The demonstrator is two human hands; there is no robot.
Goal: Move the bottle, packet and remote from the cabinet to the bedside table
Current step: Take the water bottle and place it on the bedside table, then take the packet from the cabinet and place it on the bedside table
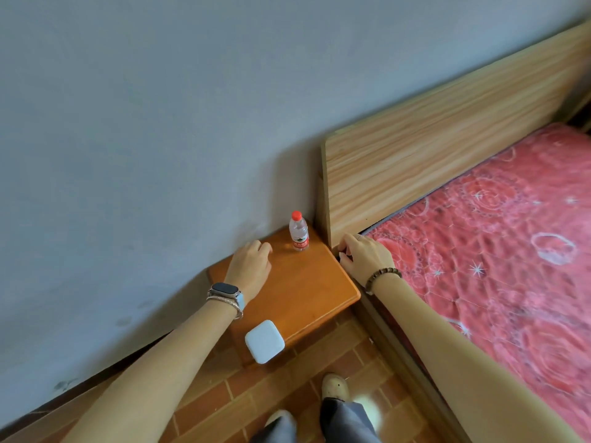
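1. Bottle [298,233]: small, clear plastic, with a red screw cap fitted and a red label band round the lower body.
2. Bottle pose: upright, base flat on the surface, cap uppermost.
3. Bottle location: far right corner of the bedside table [303,282] top, apart from both hands.
4. Bedside table: orange-brown varnished wood, with a flat top and a rounded rim.
5. Dark item [343,251]: partly visible between the curled fingers of the right hand [367,257] at the right edge of the table top. It is too hidden to identify as the remote.
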